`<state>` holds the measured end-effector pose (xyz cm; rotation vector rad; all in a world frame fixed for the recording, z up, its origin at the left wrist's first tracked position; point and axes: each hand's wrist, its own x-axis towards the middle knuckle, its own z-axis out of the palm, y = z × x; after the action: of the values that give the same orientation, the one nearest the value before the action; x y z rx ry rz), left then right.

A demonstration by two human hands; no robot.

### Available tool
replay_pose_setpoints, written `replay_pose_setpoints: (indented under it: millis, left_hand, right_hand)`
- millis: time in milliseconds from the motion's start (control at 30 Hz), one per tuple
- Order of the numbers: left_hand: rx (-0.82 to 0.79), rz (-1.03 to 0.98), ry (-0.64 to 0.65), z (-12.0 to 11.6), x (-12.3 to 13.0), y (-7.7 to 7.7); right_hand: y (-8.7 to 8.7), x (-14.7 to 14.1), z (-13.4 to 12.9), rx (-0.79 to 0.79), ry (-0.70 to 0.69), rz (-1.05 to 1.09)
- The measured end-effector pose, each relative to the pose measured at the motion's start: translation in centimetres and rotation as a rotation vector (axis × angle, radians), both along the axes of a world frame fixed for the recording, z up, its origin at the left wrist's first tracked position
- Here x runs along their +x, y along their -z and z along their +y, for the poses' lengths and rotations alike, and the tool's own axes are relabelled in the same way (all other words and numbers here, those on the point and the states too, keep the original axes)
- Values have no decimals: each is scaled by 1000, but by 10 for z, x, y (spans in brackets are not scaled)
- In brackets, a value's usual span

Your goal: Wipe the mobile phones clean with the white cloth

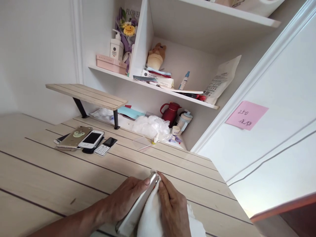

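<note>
A silver phone (136, 207) lies tilted at the near edge of the table (61, 174), gripped along its side by the closed left hand (123, 200). The right hand (173, 210) curls around a white cloth (150, 214), pressing it against the phone. Other phones (92, 139) lie well apart, toward the table's far left.

Home room: white built-in shelves (145, 80) with pump bottle (117, 47), plush toy (155, 56), red thermos flask (171, 113); plank desk (61, 171).
</note>
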<state>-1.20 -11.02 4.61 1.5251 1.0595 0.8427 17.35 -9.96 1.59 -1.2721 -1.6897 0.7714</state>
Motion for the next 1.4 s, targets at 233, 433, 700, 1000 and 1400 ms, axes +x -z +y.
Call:
replay_pose_setpoints:
  millis: [233, 433, 700, 1000, 1400]
  left_hand:
    - [-70, -67, 49, -1, 0, -2]
    - [-76, -142, -21, -1, -2, 1]
    - [-69, -146, 2, -1, -3, -4]
    - [46, -235, -25, 0, 0, 2]
    - [-9, -213, 8, -2, 0, 3]
  right_hand:
    - [-4, 1, 0, -9, 24, 53]
    - [-6, 1, 1, -82, -6, 51]
    - [-4, 0, 4, -186, 31, 292]
    - [-7, -7, -1, -464, -72, 740]
    - [-9, -12, -5, -532, -74, 793]
